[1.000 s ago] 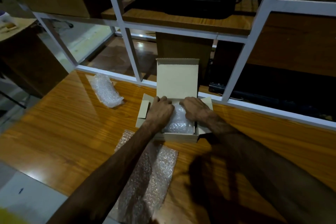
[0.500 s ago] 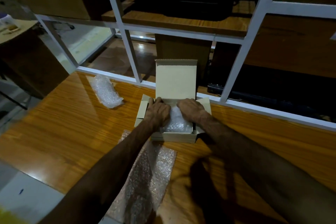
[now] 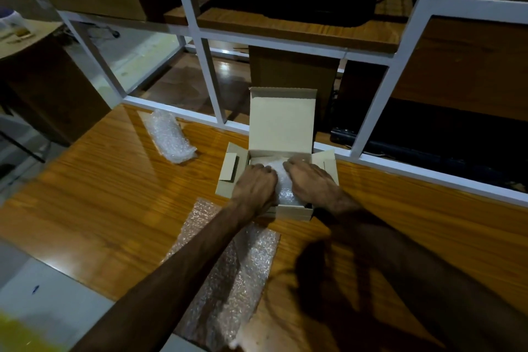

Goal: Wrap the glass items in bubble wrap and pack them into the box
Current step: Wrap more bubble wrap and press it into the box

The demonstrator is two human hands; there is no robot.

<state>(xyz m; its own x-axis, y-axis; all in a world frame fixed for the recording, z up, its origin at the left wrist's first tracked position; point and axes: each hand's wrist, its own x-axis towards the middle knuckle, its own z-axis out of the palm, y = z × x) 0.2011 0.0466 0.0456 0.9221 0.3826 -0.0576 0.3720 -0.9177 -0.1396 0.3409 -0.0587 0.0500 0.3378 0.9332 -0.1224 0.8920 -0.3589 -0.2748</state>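
With both hands down in the open box (image 3: 288,210), we judge the main risk is pressure: the left hand (image 3: 255,186) and right hand (image 3: 310,180) lie on the wrapped bundle (image 3: 285,183) that sits inside the box, and pushing too hard to seat it could crack the glass under the wrap. We can't see the glass itself, only bubble wrap. Grip state: fingers of both hands bend over the bundle's top, but we cannot tell whether they clasp it or only press it flat.

Next risk, as we read it: the box is light and sits near the far edge of the counter (image 3: 100,208), so a shove could slide it toward the white frame (image 3: 371,111). The side flaps (image 3: 228,168) splay outward and the lid (image 3: 281,120) stands upright behind; a wrist catching either could tip the box.

A second wrapped bundle (image 3: 170,137) lies well apart to the left on the counter, not yet packed. A loose bubble wrap sheet (image 3: 228,280) lies under the left forearm, just in front of the box; dragging the arm back could pull it off the counter edge.
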